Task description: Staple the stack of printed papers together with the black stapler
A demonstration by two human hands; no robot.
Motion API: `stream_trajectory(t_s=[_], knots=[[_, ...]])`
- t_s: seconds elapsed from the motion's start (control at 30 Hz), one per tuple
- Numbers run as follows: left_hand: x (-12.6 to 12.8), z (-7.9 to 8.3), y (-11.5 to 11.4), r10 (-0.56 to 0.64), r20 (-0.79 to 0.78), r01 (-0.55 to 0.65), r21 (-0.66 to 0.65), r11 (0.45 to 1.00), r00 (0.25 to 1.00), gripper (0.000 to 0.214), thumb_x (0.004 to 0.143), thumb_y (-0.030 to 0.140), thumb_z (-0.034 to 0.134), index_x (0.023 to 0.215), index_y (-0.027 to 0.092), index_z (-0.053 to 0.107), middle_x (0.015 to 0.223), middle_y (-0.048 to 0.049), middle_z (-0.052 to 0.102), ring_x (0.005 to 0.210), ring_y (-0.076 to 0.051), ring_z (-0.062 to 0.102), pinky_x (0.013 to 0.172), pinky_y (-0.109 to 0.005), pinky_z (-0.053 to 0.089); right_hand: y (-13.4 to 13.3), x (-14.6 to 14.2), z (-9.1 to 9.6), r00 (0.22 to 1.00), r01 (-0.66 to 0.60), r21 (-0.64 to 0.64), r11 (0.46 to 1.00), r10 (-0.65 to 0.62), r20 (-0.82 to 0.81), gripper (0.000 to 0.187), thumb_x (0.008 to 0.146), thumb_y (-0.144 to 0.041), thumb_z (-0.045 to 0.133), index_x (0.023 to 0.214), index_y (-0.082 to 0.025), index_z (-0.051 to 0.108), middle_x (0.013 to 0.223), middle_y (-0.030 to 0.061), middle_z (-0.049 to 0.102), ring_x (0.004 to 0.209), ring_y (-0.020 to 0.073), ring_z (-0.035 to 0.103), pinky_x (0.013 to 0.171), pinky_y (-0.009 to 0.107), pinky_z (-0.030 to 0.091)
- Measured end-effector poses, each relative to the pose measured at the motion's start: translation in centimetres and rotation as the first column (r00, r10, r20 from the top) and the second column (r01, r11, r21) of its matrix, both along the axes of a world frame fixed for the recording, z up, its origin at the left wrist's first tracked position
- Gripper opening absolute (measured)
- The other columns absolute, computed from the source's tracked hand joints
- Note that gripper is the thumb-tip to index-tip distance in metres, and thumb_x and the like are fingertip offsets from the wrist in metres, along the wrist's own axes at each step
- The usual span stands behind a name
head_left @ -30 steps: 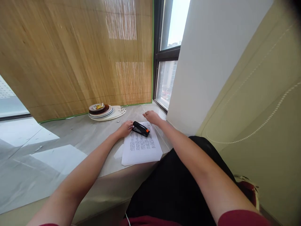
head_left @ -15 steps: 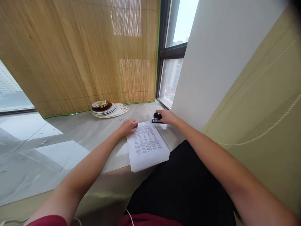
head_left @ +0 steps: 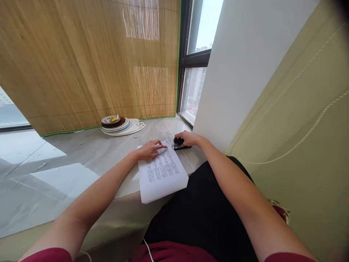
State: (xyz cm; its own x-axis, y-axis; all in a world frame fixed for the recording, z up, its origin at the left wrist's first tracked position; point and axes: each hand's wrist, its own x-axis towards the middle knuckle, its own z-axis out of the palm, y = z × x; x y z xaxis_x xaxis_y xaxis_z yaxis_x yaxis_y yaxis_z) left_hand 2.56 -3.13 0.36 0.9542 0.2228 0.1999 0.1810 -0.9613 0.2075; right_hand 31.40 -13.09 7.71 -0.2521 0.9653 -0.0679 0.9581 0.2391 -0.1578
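In the head view, taking clock directions from the middle of the paper point(head_left: 163, 183), the printed paper lies on the grey stone window ledge point(head_left: 62, 196), its 6 o'clock end jutting past the ledge's front edge. The left hand point(head_left: 149, 150) rests on it at 11 o'clock, fingers spread apart, the index finger reaching toward 1 o'clock across the top lines of print. At 1 o'clock the right hand point(head_left: 188, 138) has its fingers clamped on a black stapler point(head_left: 179, 141), whose nose meets the paper's upper right edge; whether paper lies inside the nose cannot be told. A stack of plates point(head_left: 116, 129) sits at 10 o'clock from the left hand, below a bamboo blind point(head_left: 95, 62). A beaded chain point(head_left: 272, 161) hangs by the wall at 3 o'clock.
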Motion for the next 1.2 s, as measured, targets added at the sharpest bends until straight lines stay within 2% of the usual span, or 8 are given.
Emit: stream_trajectory(t_s=[0.1,0.2,0.33,0.57,0.77,0.9,1.0,1.2], knots=[[0.1,0.0,-0.4,-0.097,-0.022,0.096,-0.035,0.995,0.995,0.066,0.097,0.016,0.051,0.158,0.039,0.052,0.167,-0.0068,0.045,0.15,-0.033,0.047,0.126,-0.051,0.032,-0.2,-1.1,0.2,0.999,-0.038,0.013,0.999,0.038,0.002,0.051,0.077,-0.019,0.085,0.127,-0.024,0.075,0.114,0.0063,0.079,0.101,0.022,0.071,0.079,0.025,0.049],[0.1,-0.2,-0.5,-0.143,-0.074,0.137,-0.082,0.987,0.987,0.074,0.097,0.012,0.048,0.165,0.04,0.041,0.175,-0.0025,0.032,0.162,-0.032,0.03,0.13,-0.053,0.026,-0.3,-2.0,0.5,0.997,-0.077,0.032,0.997,0.076,0.004,0.046,0.081,-0.02,0.083,0.125,-0.022,0.075,0.113,0.007,0.079,0.102,0.0219,0.071,0.08,0.025,0.048],[0.0,0.1,-0.4,-0.176,-0.116,0.163,-0.115,0.98,0.977,0.077,0.096,0.01,0.047,0.165,0.042,0.041,0.176,0.0001,0.029,0.163,-0.031,0.027,0.132,-0.055,0.023,-0.6,-2.4,0.8,0.99,-0.131,0.041,0.99,0.133,-0.042,0.033,0.091,-0.028,0.076,0.123,-0.021,0.077,0.11,0.0069,0.08,0.099,0.0206,0.07,0.08,0.025,0.046],[0.1,0.8,-1.1,-0.173,-0.141,0.149,-0.165,0.975,0.975,0.073,0.098,0.013,0.048,0.164,0.043,0.041,0.178,0.0014,0.022,0.165,-0.034,0.021,0.132,-0.059,0.019,-0.4,-2.6,0.3,0.994,-0.097,0.081,0.992,0.1,-0.04,0.026,0.087,-0.026,0.077,0.113,-0.023,0.081,0.106,0.0059,0.08,0.096,0.0213,0.07,0.075,0.026,0.044],[0.2,1.6,-1.6,-0.175,-0.083,0.152,-0.225,0.962,0.981,0.07,0.095,0.01,0.056,0.156,0.043,0.054,0.175,0.0024,0.031,0.162,-0.034,0.03,0.132,-0.057,0.027,-0.6,-3.3,0.0,0.996,-0.084,0.111,0.99,0.083,0.015,0.022,0.088,-0.026,0.073,0.108,-0.025,0.082,0.106,0.0065,0.08,0.097,0.0239,0.071,0.073,0.028,0.043],[0.3,1.7,-1.7,-0.168,-0.079,0.147,-0.224,0.964,0.983,0.072,0.093,0.008,0.056,0.155,0.045,0.055,0.174,0.0028,0.032,0.161,-0.034,0.033,0.132,-0.057,0.026,-1.0,-3.9,0.2,0.996,-0.079,0.125,0.989,0.072,0.058,0.024,0.088,-0.025,0.072,0.11,-0.024,0.082,0.109,0.0086,0.08,0.101,0.0267,0.071,0.072,0.03,0.043],[0.3,1.7,-1.6,-0.158,-0.064,0.14,-0.233,0.962,0.985,0.069,0.093,0.01,0.059,0.153,0.044,0.058,0.173,0.0029,0.036,0.158,-0.034,0.038,0.131,-0.054,0.031,-1.0,-4.0,0.3,0.994,-0.096,0.118,0.988,0.09,0.058,0.024,0.088,-0.023,0.072,0.11,-0.025,0.082,0.109,0.0076,0.08,0.103,0.0265,0.071,0.074,0.03,0.044],[0.4,1.5,-1.5,-0.148,-0.066,0.128,-0.245,0.961,0.987,0.064,0.095,0.014,0.06,0.152,0.042,0.06,0.172,0.0015,0.039,0.159,-0.034,0.037,0.129,-0.051,0.034,-0.7,-4.0,-0.1,0.996,-0.074,0.097,0.992,0.07,0.047,0.025,0.087,-0.024,0.073,0.111,-0.027,0.082,0.111,0.0068,0.08,0.101,0.0268,0.072,0.078,0.03,0.046]])
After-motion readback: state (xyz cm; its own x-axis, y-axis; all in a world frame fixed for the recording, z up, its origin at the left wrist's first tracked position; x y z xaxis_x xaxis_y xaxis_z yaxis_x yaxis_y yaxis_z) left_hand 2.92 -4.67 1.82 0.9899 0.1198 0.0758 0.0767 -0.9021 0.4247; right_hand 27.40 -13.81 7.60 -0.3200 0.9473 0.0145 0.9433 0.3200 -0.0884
